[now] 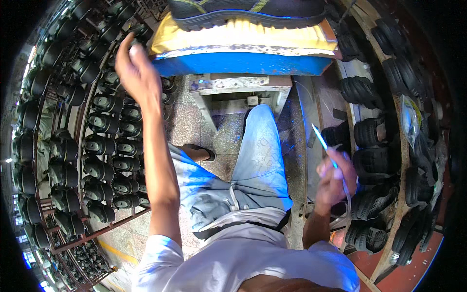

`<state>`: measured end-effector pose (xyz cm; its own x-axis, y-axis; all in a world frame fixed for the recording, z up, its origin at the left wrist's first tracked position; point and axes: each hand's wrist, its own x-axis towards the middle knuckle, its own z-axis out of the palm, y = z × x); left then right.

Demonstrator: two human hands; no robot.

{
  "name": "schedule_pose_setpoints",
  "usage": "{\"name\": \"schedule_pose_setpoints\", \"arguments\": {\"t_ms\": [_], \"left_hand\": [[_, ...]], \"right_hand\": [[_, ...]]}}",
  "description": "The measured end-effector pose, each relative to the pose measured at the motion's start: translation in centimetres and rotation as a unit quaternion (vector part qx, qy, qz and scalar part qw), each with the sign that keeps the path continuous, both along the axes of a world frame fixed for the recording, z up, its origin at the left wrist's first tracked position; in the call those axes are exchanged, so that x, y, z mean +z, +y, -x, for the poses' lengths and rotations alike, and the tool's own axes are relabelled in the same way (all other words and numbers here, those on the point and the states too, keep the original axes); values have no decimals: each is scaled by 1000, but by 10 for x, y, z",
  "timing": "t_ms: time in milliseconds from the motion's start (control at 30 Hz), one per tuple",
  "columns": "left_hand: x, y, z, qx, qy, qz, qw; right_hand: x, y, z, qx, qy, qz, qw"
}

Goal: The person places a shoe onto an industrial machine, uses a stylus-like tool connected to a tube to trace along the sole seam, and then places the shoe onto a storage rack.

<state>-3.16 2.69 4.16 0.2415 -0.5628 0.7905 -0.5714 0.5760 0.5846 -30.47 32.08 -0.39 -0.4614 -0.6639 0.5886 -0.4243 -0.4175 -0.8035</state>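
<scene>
We see the hands well apart; the left hand is blurred, fingers loosely parted, nothing visible in its grip, near the left end of the blue stand; the right hand pinches a thin pale pen-like tool, tip up and touching nothing we can see; the shoe sits on the yellow pad atop the stand, cut off by the upper edge, neither hand on it; we judge it could slide or turn if pushed from one side, since nothing we see steadies it; the tip could scuff it if brought over too fast; a wide left swing could knock the racked shoes; the right elbow could catch the shelved shoes.
</scene>
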Motion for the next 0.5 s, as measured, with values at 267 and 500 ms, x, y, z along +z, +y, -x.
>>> {"name": "schedule_pose_setpoints", "arguments": {"t_ms": [267, 500], "left_hand": [[-44, 22, -2, 2, -129, 59, 990], [-73, 102, 15, -157, -229, 168, 946]], "right_hand": [[87, -100, -45, 69, 235, 63, 968], [110, -133, -60, 94, 445, 107, 884]]}}
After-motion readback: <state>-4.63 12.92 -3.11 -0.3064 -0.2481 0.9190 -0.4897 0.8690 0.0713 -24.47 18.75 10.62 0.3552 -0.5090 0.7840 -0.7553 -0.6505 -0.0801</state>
